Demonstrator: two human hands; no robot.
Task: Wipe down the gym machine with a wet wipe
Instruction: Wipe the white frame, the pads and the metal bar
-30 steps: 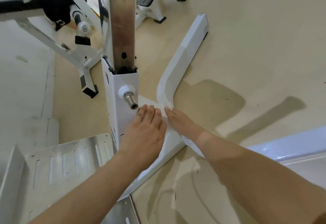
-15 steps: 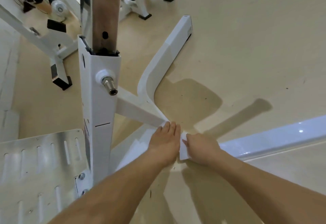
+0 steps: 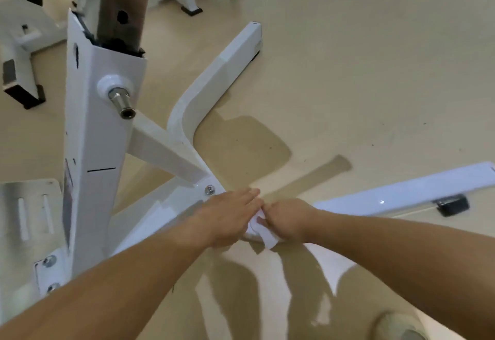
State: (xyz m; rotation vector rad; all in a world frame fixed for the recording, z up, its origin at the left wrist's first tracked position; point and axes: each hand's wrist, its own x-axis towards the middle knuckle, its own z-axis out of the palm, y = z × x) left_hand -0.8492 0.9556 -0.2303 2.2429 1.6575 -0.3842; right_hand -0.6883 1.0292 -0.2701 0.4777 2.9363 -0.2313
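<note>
View: looking down from head height at the foot of a white gym machine [image 3: 103,136] standing on a pale beige floor [image 3: 375,85]
Step in hand: wiping the low base rail [image 3: 171,206], judged from both hands meeting at the spot where it bends, just past a bolt [image 3: 209,189]
Left hand [image 3: 227,219]: lies flat on the rail, fingers straight and together, grasping nothing; it seems to steady or press
Right hand [image 3: 288,219]: fingers curled under, clutching the wet wipe [image 3: 268,240] against the frame
Where the wipe is: between the two hands, mostly hidden under the right fingers, touching the rail
How the wipe looks: white, thin and crumpled, with one loose corner poking out below the right hand; it is hard to tell from the white paint, and no wetness can be made out
Machine: a glossy white upright with a chrome pin [image 3: 122,102] sticking out, a brace sloping down to the rail, and a curved leg [image 3: 214,85] running away across the floor
Next move calls for: probably a firm, flat drag of the wipe along the rail, with the cloth spread wider so more of it meets the paint
</note>
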